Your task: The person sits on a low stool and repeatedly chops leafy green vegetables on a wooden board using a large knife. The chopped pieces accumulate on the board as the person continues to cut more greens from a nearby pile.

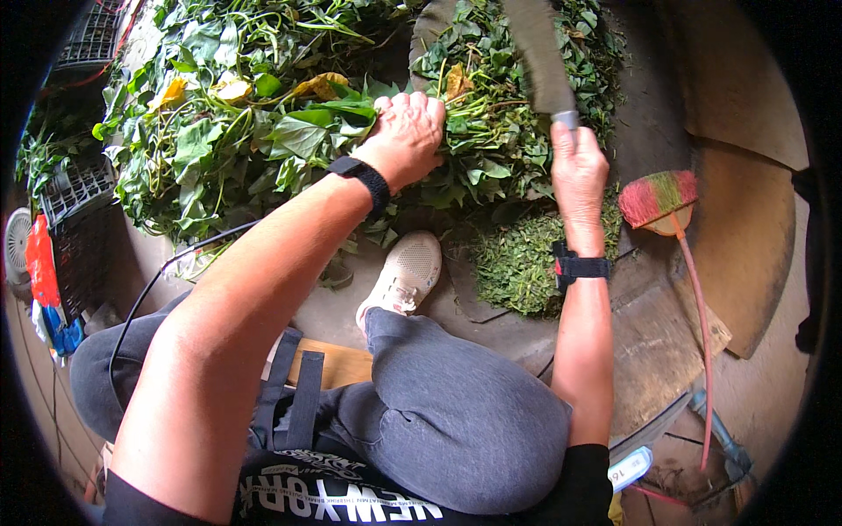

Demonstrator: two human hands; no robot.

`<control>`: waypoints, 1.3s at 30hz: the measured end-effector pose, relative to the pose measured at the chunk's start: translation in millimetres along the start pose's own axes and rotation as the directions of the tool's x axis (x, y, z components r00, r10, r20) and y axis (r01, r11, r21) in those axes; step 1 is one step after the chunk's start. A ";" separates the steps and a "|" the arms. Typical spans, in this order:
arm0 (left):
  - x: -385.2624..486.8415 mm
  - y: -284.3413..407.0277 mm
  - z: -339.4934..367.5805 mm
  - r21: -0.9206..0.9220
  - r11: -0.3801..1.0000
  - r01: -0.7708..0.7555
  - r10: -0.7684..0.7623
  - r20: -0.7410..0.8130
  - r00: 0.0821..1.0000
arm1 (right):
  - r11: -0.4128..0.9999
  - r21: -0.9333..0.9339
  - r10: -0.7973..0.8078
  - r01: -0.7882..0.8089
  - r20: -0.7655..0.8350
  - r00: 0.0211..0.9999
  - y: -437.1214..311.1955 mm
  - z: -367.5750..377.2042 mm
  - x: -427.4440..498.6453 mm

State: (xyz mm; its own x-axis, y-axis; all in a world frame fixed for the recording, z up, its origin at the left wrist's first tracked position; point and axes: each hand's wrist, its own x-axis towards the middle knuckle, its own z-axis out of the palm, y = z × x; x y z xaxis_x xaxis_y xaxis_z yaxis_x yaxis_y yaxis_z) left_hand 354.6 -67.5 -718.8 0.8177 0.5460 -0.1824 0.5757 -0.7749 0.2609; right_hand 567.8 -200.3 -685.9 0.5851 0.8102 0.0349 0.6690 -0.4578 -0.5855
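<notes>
My left hand (406, 135) grips a bundle of leafy green vines (309, 135), its fingers curled over the stems. The vines spread into a large tangled heap on the left, with a few yellow leaves among them. In my right hand (579, 161) is the handle of a broad-bladed knife (541, 56), its blade blurred and raised over the greens. Chopped leaves and stems (500, 125) lie between the hands and under the blade. A round chopping block (429, 39) shows partly beneath them. A finer chopped pile (520, 263) lies on the floor nearer me.
A broom (661, 197) with red and green bristles lies at the right, beside flat boards (737, 243). Black plastic crates (79, 191) and a red bag (41, 253) stand at the left. My shoe (411, 269) is close to the greens. A black cable (141, 296) runs by my left arm.
</notes>
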 end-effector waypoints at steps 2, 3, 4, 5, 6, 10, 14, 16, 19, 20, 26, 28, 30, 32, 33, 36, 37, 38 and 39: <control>-5.9 -5.3 -4.9 -0.057 0.998 -0.029 0.029 -0.012 1.000 | 0.996 -0.089 -0.030 0.020 -0.112 0.993 1.0 -12.5 8.9; -8.9 -7.7 -7.0 -0.084 0.996 -0.039 0.039 -0.009 0.999 | 0.986 -0.144 -0.100 0.078 -0.150 0.984 1.0 -16.3 12.9; -11.1 -10.2 -8.8 -0.102 0.993 -0.058 0.057 -0.010 0.998 | 0.981 -0.196 -0.004 -0.019 -0.119 0.993 1.1 -18.4 16.7; -14.2 -11.6 -10.1 -0.134 0.987 -0.088 0.081 -0.062 0.995 | 0.967 -0.253 0.018 -0.034 -0.065 0.998 0.9 -19.2 19.3; -16.9 -12.3 -10.9 -0.136 0.985 -0.107 0.094 -0.097 0.991 | 0.948 -0.313 0.044 -0.049 -0.024 0.999 0.7 -18.4 21.2; -23.0 -12.3 -11.0 -0.166 0.978 -0.123 0.100 -0.143 0.985 | 0.886 -0.453 -0.079 0.096 0.057 0.995 -1.7 -11.6 22.7; -24.4 -12.3 -8.8 -0.179 0.974 -0.137 0.103 -0.185 0.977 | 0.908 -0.272 -0.305 0.319 0.092 0.948 -12.8 -0.7 24.6; -25.4 -12.6 -8.4 -0.197 0.968 -0.159 0.111 -0.234 0.966 | 0.913 -0.135 -0.352 0.385 0.216 0.911 -21.2 9.3 28.1; -28.5 -13.8 -10.7 -0.180 0.966 -0.185 0.133 -0.269 0.954 | 0.914 -0.218 -0.252 0.341 0.355 0.900 -31.0 25.8 34.5; -29.6 -14.1 -11.7 -0.172 0.965 -0.196 0.142 -0.283 0.949 | 0.924 -0.216 -0.212 0.316 0.398 0.892 -31.8 27.1 37.4; -22.2 -14.4 -15.0 -0.150 0.979 -0.135 0.111 -0.162 0.981 | 0.993 0.096 -0.103 0.075 0.339 0.935 -28.8 3.5 52.6; -18.1 -13.8 -17.1 -0.138 0.983 -0.120 0.105 -0.113 0.988 | 0.875 0.469 -0.043 -0.118 0.319 0.947 -30.7 -11.0 54.4; -18.3 -12.8 -22.2 -0.150 0.979 -0.137 0.120 -0.120 0.986 | 0.731 0.552 0.159 -0.401 0.434 0.887 -33.5 -25.0 52.3; -21.6 -10.2 -30.6 -0.163 0.979 -0.122 0.113 -0.063 0.992 | 0.457 0.683 0.198 -0.570 0.547 0.814 -36.8 -31.7 47.0; -23.8 -7.9 -35.7 -0.206 0.967 -0.151 0.130 -0.111 0.985 | 0.411 0.689 0.201 -0.597 0.570 0.796 -38.0 -33.9 44.4; -24.5 3.8 -52.0 -0.313 0.917 -0.247 0.185 -0.214 0.959 | 0.301 0.740 0.177 -0.602 0.577 0.797 -40.7 -34.0 32.9; -24.3 9.1 -57.0 -0.340 0.904 -0.258 0.181 -0.242 0.953 | 0.271 0.756 0.142 -0.595 0.580 0.802 -41.7 -33.2 29.0; -23.3 15.8 -61.3 -0.444 0.875 -0.193 0.127 -0.174 0.977 | 0.268 0.772 0.097 -0.576 0.573 0.813 -43.2 -32.5 25.3; -21.2 22.4 -65.1 -0.539 0.830 -0.142 0.099 -0.109 0.989 | 0.265 0.783 0.089 -0.563 0.562 0.822 -45.4 -31.4 21.5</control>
State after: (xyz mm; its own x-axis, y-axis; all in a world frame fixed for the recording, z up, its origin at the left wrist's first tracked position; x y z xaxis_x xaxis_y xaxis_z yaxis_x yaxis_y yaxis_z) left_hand 350.1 -75.8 -647.4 0.8656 0.4981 -0.0513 0.3607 -0.5493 0.7538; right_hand 564.4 -173.5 -633.1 0.2832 0.8311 -0.4785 -0.5112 -0.2913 -0.8086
